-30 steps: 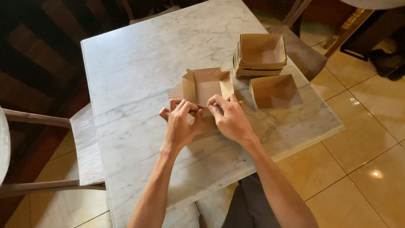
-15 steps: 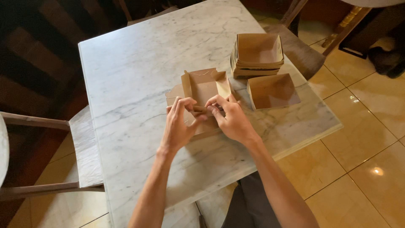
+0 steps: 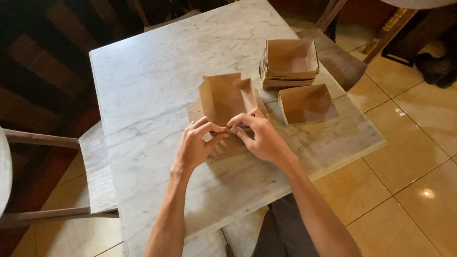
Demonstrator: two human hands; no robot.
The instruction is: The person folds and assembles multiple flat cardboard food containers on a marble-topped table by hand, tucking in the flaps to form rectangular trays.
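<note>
Since a second ago the half-folded box [image 3: 227, 102] has gained height: its far wall now stands more upright, and both hands have crept a little nearer each other at its near edge. The left hand [image 3: 194, 145] is curled, thumb and forefinger pinching the near flap of the brown card. The right hand [image 3: 259, 138] is likewise bent, its fingertips pressing and gripping the same flap just beside the left; the two hands almost touch. The box sits near the middle of the tabletop [image 3: 157, 85], toward its near edge, on a flat sheet of the same card.

The tabletop is pale grey-veined marble, smooth and rectangular. The card is matt kraft brown, plain, with crisp creases.

A stack of finished trays [image 3: 289, 63] stands toward the far right corner, nested squarely. A single tray [image 3: 307, 103] lies just in front of it, near the right edge.
</note>
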